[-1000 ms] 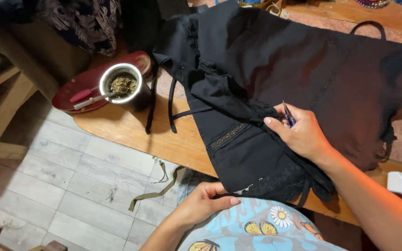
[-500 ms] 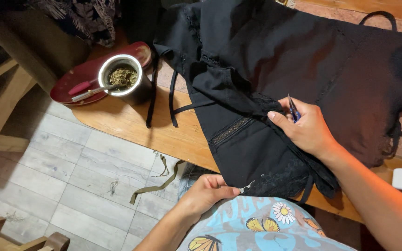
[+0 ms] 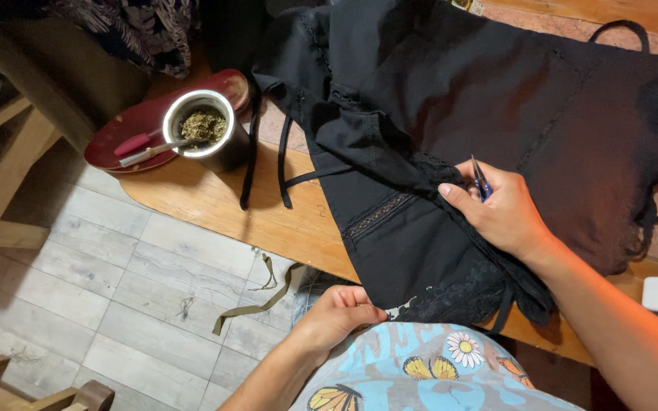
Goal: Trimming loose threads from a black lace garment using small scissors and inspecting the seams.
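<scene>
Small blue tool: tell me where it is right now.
In the head view, the small blue tool sits right of centre, pinched in the right hand pressed on the black garment spread over the wooden table.

The garment (image 3: 496,99) lies spread across the worktop (image 3: 215,205) before me, its near edge hanging over the worktop's front toward my lap. My right hand (image 3: 504,213) rests on the garment, a small tool (image 3: 481,181) between its fingers (image 3: 458,196). My left hand (image 3: 340,313) sits below the worktop's edge, by my belly. Left of the garment stands a cup (image 3: 203,137) on a plate (image 3: 127,133), a straw (image 3: 150,151) in it. A strap (image 3: 257,301) lies on the floor (image 3: 78,266) below.
</scene>
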